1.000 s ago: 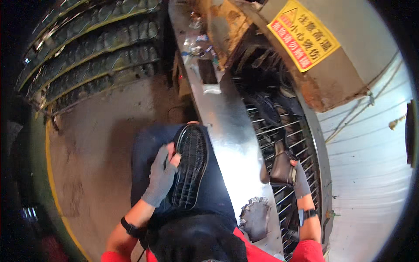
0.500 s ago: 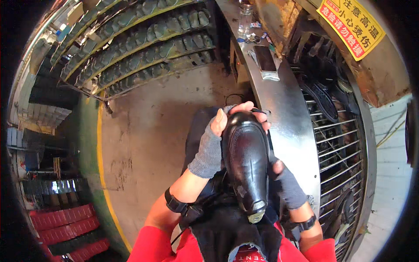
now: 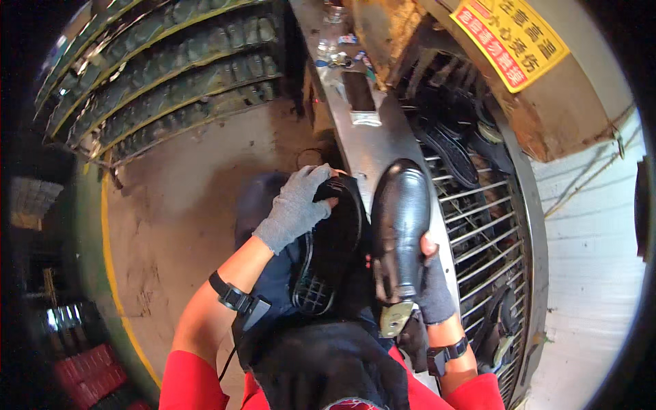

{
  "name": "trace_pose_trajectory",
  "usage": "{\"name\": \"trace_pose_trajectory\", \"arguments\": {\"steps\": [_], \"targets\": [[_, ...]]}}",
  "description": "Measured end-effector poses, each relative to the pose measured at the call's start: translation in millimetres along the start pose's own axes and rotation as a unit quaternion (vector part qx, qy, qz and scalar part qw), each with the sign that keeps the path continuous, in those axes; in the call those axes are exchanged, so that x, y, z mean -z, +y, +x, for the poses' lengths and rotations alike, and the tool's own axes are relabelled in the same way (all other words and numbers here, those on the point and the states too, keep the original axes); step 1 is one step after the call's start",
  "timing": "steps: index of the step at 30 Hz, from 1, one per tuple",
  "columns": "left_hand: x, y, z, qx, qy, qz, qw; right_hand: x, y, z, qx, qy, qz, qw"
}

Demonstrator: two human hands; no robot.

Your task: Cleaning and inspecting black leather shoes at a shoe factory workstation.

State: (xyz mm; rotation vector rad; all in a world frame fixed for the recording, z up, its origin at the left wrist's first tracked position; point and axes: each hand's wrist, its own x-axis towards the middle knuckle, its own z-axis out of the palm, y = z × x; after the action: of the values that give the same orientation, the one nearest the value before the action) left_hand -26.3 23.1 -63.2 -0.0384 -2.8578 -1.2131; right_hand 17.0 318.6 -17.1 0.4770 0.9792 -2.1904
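My left hand (image 3: 295, 205), in a grey fingerless glove, is closed on the toe end of a black shoe sole (image 3: 336, 236). The sole lies over my lap with a grid-patterned heel part toward me. To its right, my right hand (image 3: 434, 283), also in a grey fingerless glove, grips a black leather shoe upper (image 3: 402, 212) by its side. The upper is stretched on a last, whose pale end (image 3: 396, 319) sticks out at the heel toward me. Its toe points away, over the edge of the metal bench. Some right-hand fingers are hidden behind the upper.
A metal bench (image 3: 372, 147) runs along my right, with a phone (image 3: 359, 92) and small items on it. Beside it, a barred rack (image 3: 478, 232) carries more black soles (image 3: 447, 154). A yellow warning sign (image 3: 509, 41) hangs above. Shelves of shoes (image 3: 171, 61) stand far left.
The upper on its last has shifted right, away from my left hand, which let go of its toe. My left hand now holds the sole, which has come into sight. The whole view has shifted too.
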Motion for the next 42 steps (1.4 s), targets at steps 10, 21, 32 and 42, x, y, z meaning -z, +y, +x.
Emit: {"name": "trace_pose_trajectory", "arguments": {"steps": [10,21,32,42], "targets": [[53.5,10.2,11.8,-0.031,0.004,-0.535,0.844,-26.0,30.6,27.9,-0.105,-0.073,0.066,0.990],[48.6,44.1,-12.2,-0.015,-0.095,-0.660,0.745,-21.6,61.2,33.2,-0.049,-0.119,-0.034,0.991],[53.5,44.5,-28.8,-0.065,-0.098,-0.603,0.789,-36.6,56.2,28.6,-0.026,-0.115,-0.128,0.985],[83.4,54.4,-77.4,0.003,0.003,-0.493,0.870,-58.4,51.4,33.9,0.073,-0.146,-0.321,0.933]]}}
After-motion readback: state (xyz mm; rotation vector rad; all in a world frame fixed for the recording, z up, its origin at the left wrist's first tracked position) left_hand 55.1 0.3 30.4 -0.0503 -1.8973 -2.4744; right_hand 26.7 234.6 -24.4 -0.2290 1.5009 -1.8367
